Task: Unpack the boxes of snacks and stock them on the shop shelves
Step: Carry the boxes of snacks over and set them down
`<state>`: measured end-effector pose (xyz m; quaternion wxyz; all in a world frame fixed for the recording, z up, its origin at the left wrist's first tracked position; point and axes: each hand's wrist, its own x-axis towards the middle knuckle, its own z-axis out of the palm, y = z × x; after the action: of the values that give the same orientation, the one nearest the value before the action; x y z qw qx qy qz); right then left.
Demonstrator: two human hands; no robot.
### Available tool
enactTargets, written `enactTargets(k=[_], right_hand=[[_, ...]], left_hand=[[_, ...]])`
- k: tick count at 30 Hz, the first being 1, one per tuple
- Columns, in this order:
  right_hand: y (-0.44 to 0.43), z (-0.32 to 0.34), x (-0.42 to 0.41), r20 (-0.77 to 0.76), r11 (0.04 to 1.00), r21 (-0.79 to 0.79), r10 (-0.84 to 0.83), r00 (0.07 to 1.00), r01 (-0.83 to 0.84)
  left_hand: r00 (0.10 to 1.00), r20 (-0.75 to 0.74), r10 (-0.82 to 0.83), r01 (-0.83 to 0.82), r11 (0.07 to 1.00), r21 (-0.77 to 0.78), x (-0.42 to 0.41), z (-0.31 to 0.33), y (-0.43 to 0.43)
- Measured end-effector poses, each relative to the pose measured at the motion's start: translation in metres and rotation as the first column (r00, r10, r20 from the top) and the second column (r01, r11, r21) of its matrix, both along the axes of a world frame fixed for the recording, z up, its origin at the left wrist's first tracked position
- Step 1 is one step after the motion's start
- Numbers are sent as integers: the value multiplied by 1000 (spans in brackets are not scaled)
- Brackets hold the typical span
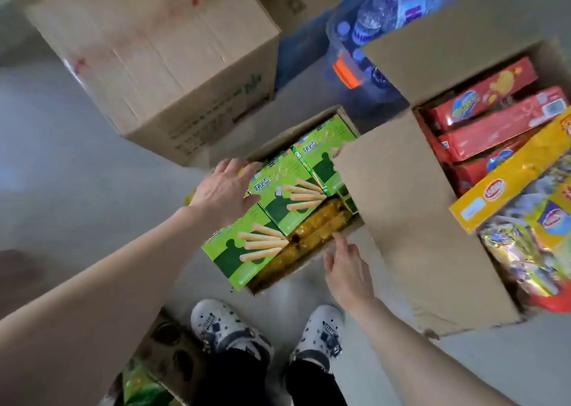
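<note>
Open carton [309,262] on the floor, just ahead of the shoes [228,328]. Inside it: green boxes [247,251] of biscuit sticks along the left side, yellow packets [321,223] along the right.

Left hand [225,189] at the carton's far-left corner, fingers over the end of a green box, thumb on its face, clamped on it.

Right hand [346,266] at the carton's near-right rim, fingers apart and loose, holding nothing. Contact with the rim unclear.

Just right of the carton: a larger carton [401,204] with red boxes [488,127].
</note>
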<state>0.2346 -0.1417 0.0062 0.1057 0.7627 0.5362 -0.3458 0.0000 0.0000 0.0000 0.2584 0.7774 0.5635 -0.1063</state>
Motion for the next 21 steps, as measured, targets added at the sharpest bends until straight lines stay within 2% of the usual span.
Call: enactTargets(k=[3, 6, 10, 15, 19, 21], right_hand=[[2, -53, -2, -34, 983, -26, -183, 983, 182], [3, -90, -11, -21, 953, -32, -302, 953, 301], [-8, -107, -26, 79, 964, -7, -265, 961, 266], [-20, -108, -35, 30, 970, 29, -242, 970, 242], [-29, -98, -37, 35, 988, -82, -130, 991, 132], [-31, -96, -35, 6, 995, -55, -83, 996, 84]], left_hand=[[998, -57, 13, -11, 999, 32, 1, -45, 18], [996, -67, 54, -59, 995, -85, -5, -82, 28], [995, -19, 93, -95, 990, -108, -15, -101, 25], [990, -14, 141, -141, 985, -99, -22, -93, -1], [964, -19, 263, -262, 945, -194, -50, -80, -55], [937, -48, 346, -345, 896, -278, -70, -76, -82]])
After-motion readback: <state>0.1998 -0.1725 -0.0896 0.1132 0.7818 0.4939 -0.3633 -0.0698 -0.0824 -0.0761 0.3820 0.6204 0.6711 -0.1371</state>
